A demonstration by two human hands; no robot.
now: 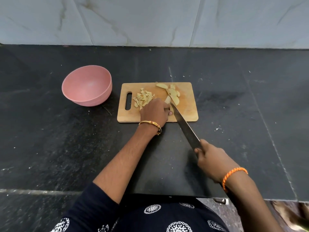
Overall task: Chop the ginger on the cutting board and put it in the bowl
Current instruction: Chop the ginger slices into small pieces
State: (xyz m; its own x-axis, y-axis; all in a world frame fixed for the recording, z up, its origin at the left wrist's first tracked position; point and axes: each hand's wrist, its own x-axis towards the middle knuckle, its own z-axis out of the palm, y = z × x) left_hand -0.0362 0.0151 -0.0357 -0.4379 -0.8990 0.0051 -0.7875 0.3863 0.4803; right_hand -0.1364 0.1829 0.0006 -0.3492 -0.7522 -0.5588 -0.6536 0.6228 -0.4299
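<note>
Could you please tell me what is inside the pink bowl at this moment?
The pink bowl shows only its bare inner wall and bottom; no ginger is in it. The chopped ginger lies on the cutting board.

Black counter [50, 148], marbled wall tiles [150, 19]

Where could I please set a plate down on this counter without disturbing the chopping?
Free: counter right of the board, and the strip behind the board up to the wall. Crowded: the board itself, with ginger, left hand and knife.
</note>
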